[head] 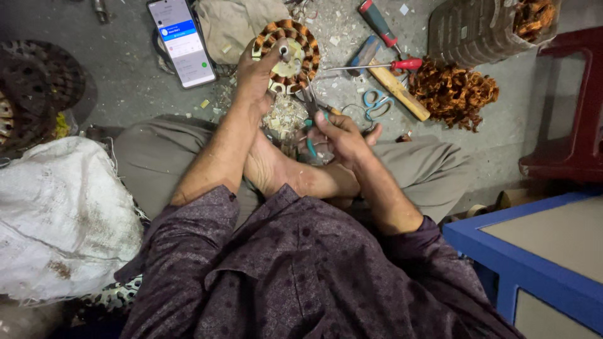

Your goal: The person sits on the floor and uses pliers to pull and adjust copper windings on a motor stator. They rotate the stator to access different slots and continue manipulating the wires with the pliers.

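I sit cross-legged on a grey floor. My left hand (256, 74) grips a round motor stator (290, 55) with orange copper windings, the thumb pressed near its centre hole. My right hand (339, 135) is closed around teal-handled pliers (309, 119), whose jaws reach up toward the lower edge of the stator. A heap of pale insulation scraps (284, 116) lies on the floor between my hands, just in front of my bare foot (276, 166).
A lit smartphone (181, 41) lies at upper left. Screwdrivers (377, 64), blue scissors (375, 102), a wooden-handled tool (397, 90) and a pile of stripped copper wire (453, 91) lie to the right. White sack (56, 213) left; blue table (534, 257) and red stool (575, 107) right.
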